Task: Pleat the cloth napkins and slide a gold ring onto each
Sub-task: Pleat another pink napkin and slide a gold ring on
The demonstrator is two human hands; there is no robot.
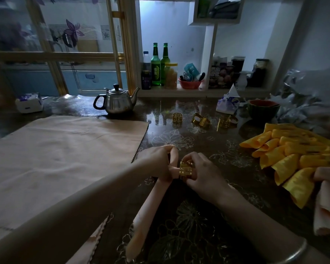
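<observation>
Folded napkin (147, 216) pinched in left hand (158, 164); right hand (204, 172) fingers (193, 158) clasp the half-hidden gold ring (186, 169).

Dim room, cool light from the rear alcove glaring on the glossy table (189, 119); wide-angle edges bend, blurred.

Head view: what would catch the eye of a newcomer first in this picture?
At the centre, the left hand pinches a pleated peach napkin while the right hand holds a gold ring at its folded end. To the right lies a bright pile of yellow napkins, and spare gold rings sit behind on the glossy table.
</observation>
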